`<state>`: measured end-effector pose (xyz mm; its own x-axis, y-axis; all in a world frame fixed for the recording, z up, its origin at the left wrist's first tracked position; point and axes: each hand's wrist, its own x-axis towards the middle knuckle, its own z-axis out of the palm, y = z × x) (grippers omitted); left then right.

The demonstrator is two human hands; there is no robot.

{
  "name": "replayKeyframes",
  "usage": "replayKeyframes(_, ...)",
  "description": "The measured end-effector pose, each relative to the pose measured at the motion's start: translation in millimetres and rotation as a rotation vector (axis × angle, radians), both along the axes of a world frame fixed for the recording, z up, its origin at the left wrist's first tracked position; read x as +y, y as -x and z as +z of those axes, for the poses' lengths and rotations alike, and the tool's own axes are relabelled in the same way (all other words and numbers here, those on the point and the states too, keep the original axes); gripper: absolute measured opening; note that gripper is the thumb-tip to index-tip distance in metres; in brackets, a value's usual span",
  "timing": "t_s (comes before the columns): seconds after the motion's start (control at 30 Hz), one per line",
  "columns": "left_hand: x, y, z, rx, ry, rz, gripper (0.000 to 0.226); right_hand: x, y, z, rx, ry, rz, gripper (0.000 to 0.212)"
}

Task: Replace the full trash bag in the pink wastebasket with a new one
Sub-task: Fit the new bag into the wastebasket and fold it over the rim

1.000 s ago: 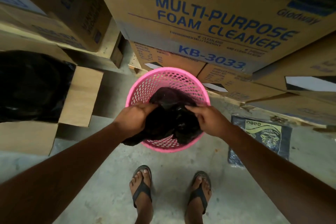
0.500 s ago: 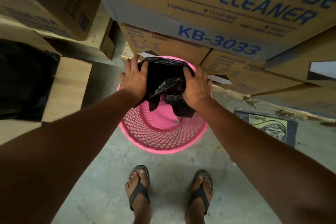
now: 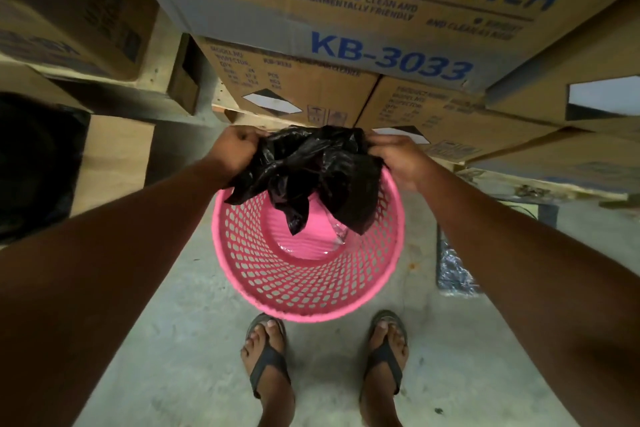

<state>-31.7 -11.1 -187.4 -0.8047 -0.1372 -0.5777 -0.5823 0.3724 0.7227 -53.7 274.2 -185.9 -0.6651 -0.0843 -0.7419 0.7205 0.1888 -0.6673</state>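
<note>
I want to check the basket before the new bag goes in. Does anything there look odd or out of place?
Yes. A crumpled piece of clear plastic lies on the bottom of the pink wastebasket, under the black bag that the left hand and right hand hold at the far rim. What exactly it is I cannot tell.

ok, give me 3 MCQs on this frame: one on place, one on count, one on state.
1. Where is the crumpled black plastic bag?
A. at the far rim of the pink mesh wastebasket
B. on the floor
C. on a carton

2. How many hands grip it?
A. none
B. one
C. two

3. The bag is:
A. spread over the whole rim
B. bunched, with pink bottom showing
C. knotted shut

Answers:
A, it hangs at the far rim.
C, left hand and right hand pinch its edges.
B, the wastebasket's bottom is visible.
</note>
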Motion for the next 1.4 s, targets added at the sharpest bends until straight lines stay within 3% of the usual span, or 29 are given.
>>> replayKeyframes(0.07,-3,-4,-2,0.046,0.044,0.064,0.018,11,-7,-3,0.004,0.07,-0.084,0.033)
replayKeyframes(0.13,-6,-12,1,0.154,0.155,0.17,0.021,17,-17,-8,0.013,0.06,-0.137,0.03)
replayKeyframes(0.23,-9,-27,17,0.465,0.536,-0.076,0.022,17,-27,-7,0.114,-0.15,-0.147,0.022)
replayKeyframes(0.3,-5,-35,21,0.542,0.557,-0.348,0.032,15,-31,-4,0.409,-0.327,-0.133,0.029)
replayKeyframes(0.4,9,-49,15,0.288,0.696,-0.715,0.094,3,-36,9,0.972,-0.584,0.337,0.046)
replayKeyframes(0.43,10,-53,11,0.224,0.75,-0.784,0.111,-2,-38,9,0.992,-0.615,0.534,0.057)
replayKeyframes(0.53,-1,-57,3,0.135,0.795,-0.804,0.129,-7,-50,2,0.638,-0.785,0.859,0.096)
replayKeyframes(0.67,-17,-55,2,0.088,0.653,-0.72,0.114,21,-53,-5,0.375,-0.763,0.867,0.093)
replayKeyframes(0.73,-19,-59,7,0.122,0.729,-0.716,0.107,30,-48,2,0.239,-0.708,0.843,0.086)
replayKeyframes(0.77,-17,-62,10,0.184,0.789,-0.726,0.106,32,-49,6,0.259,-0.696,0.82,0.083)
replayKeyframes(0.83,-10,-69,16,0.325,0.845,-0.794,0.103,31,-55,17,0.551,-0.702,0.767,0.077)
replayKeyframes(0.9,-4,-78,15,0.279,0.835,-0.88,0.109,25,-63,23,0.813,-0.702,0.812,0.071)
replayKeyframes(0.93,-4,-82,13,0.192,0.818,-0.881,0.113,21,-67,23,0.829,-0.709,0.851,0.066)
replayKeyframes(1.0,-9,-87,9,0.068,0.795,-0.855,0.116,15,-75,20,0.727,-0.746,0.886,0.061)
replayKeyframes(1.1,-18,-92,11,0.07,0.777,-0.853,0.111,16,-82,12,0.617,-0.785,0.853,0.064)
replayKeyframes(1.23,-26,-105,24,-0.057,0.82,-0.741,0.093,21,-81,17,0.36,-0.862,0.91,0.066)
replayKeyframes(1.3,-25,-114,35,-0.025,0.904,-0.671,0.086,19,-79,30,0.355,-0.909,0.816,0.063)
replayKeyframes(1.4,-11,-122,50,0.327,0.876,-0.69,0.077,8,-83,51,0.919,-0.746,0.516,0.046)
